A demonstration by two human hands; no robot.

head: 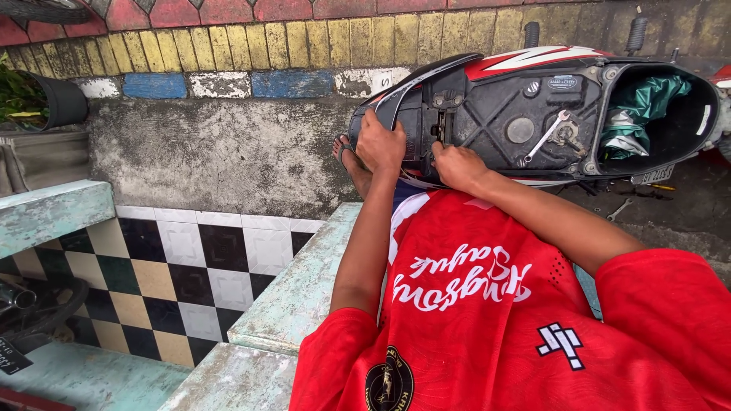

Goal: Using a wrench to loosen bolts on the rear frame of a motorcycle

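A scooter (pixel 533 106) with its seat removed lies ahead of me, its black under-seat body exposed. My left hand (pixel 378 143) grips the rear edge of the black body panel. My right hand (pixel 455 165) presses against the panel just right of it, fingers curled at a small fitting; whether it holds a tool is hidden. A silver spanner (pixel 547 135) rests on the black body near a round cap. The open storage bucket (pixel 704 114) at the right holds a crumpled green cloth (pixel 643 103).
A low pale green concrete ledge (pixel 297 281) runs under my left arm, beside a checkered tile floor (pixel 190 274). A painted brick kerb (pixel 228 46) lies beyond. Small tools (pixel 620 208) lie on the ground under the scooter. A sandalled foot (pixel 346 156) shows by the tail.
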